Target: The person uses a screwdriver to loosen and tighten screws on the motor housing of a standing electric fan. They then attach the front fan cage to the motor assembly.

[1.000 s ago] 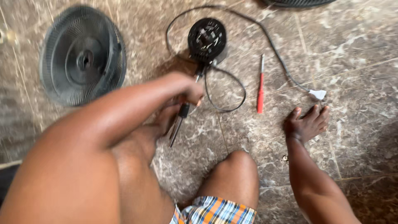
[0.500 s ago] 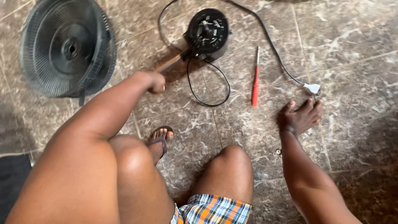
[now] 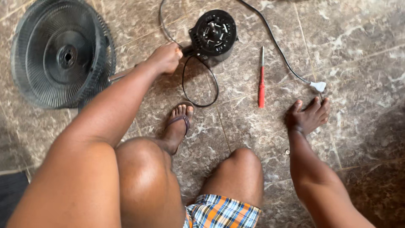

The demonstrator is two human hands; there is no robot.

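Note:
My left hand (image 3: 166, 57) is closed around a black-handled tool. The tool's metal shaft (image 3: 122, 75) sticks out past my forearm toward the left. The fist sits right against the left side of a round black fan motor (image 3: 213, 33) on the tiled floor. My right hand (image 3: 308, 116) rests flat on the tiles with fingers spread and holds nothing. It lies just below a white plug (image 3: 319, 86) at the end of the motor's black cord (image 3: 274, 44). A red screwdriver (image 3: 261, 84) lies between the motor and my right hand.
A black round fan grille (image 3: 63, 52) lies at the upper left. A loop of thin black cable (image 3: 200, 90) lies below the motor. My sandalled foot (image 3: 179, 122) and both knees fill the lower middle. A dark mat edge (image 3: 10, 194) shows at the lower left.
My left hand has moved with the tool from near my foot up to the motor's side. The right hand has stayed on the floor by the plug.

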